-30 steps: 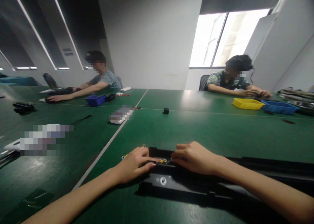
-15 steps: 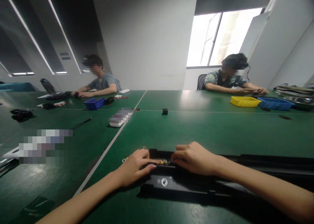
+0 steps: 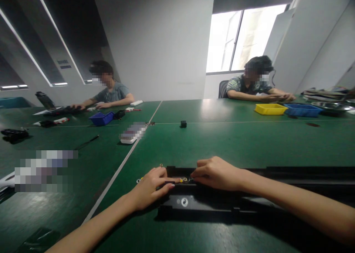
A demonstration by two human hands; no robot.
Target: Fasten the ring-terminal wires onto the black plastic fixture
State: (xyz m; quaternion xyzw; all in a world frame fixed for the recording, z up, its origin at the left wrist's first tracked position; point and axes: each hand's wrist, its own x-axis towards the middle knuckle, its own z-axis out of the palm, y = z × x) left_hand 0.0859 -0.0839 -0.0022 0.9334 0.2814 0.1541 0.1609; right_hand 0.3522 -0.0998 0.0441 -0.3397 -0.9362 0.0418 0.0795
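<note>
My left hand (image 3: 152, 184) is closed over a wire with ring terminals, its index finger stretched along it. A yellow-sleeved ring terminal (image 3: 185, 179) shows just past that fingertip, inside a long black channel-shaped housing (image 3: 205, 203). More ring ends (image 3: 138, 181) poke out on the far side of this hand. My right hand (image 3: 215, 173) is pinched close to the terminal from the right; a small shiny bit shows at its fingertips, too small to name. A round silvery fitting (image 3: 184, 202) sits on the housing's near side.
The housing runs right beneath my right forearm. Farther off on the green table (image 3: 155, 149) lie a small black cube (image 3: 183, 124), a white device (image 3: 131, 136), a blue bin (image 3: 101, 118), a yellow tray (image 3: 270, 109) and a blue tray (image 3: 302, 110). Two people sit across.
The view has shifted slightly, so the scene sits a little further left. Both hands keep nearly the same pose at the ring terminal.
</note>
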